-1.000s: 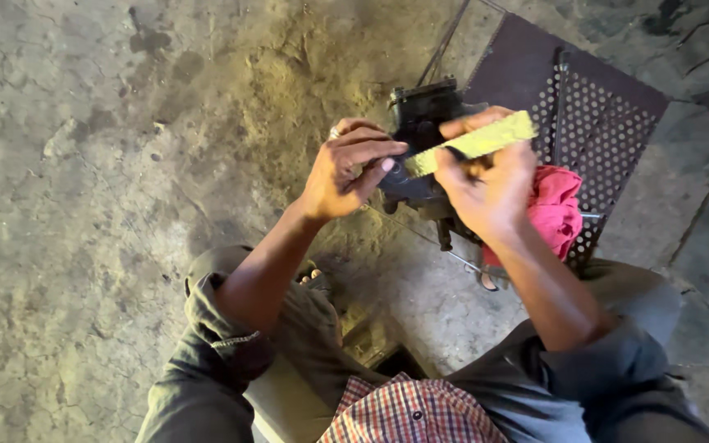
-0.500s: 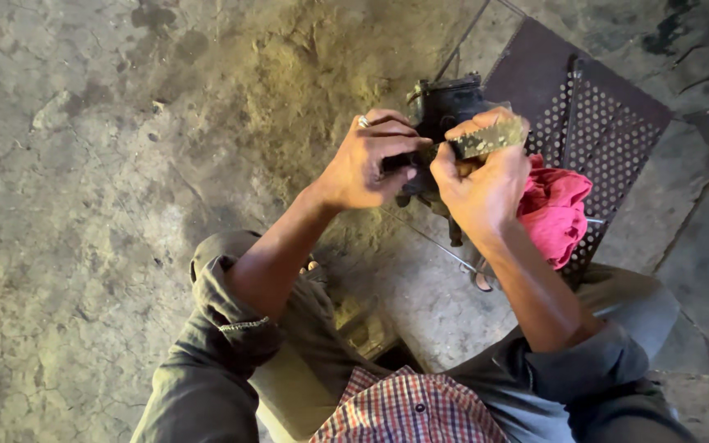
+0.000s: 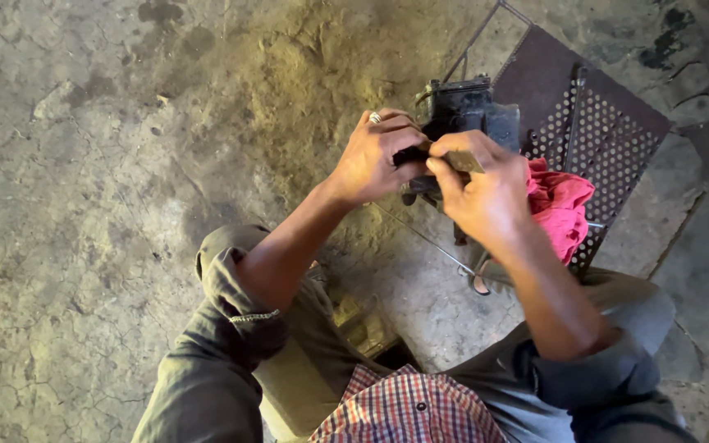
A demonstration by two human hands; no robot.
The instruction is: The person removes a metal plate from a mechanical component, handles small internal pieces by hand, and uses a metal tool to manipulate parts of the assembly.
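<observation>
Cracked, dusty grey concrete floor fills the view, seen from above, with a paler sandy patch toward the middle. On it, at upper right, lies a dark rusty perforated metal sheet with a thin wire frame sticking out past its far edge. A crumpled pink-red cloth rests on the near part of that sheet.

Just left of the sheet stands a black, blocky metal machine part, grimy and box-shaped, set upright on the floor. Both hands meet at its near face. The left hand, with a pale ring on one finger, curls its fingers closed against the lower front of the part; it seems to pinch something small and dark there, though the fingers hide what it is. The right hand is closed around a small flat yellowish-brown strip, gripped between thumb and fingers so that only a short angled end shows, touching the part beside the left hand's fingertips. The right wrist partly covers the cloth.

A thin metal rod lies slantwise on the floor under the forearms, running toward a small ring-like end near the right forearm. At the bottom edge are the person's knees in grey-green trousers, rolled dark sleeves, and a red-and-white checked shirt.
</observation>
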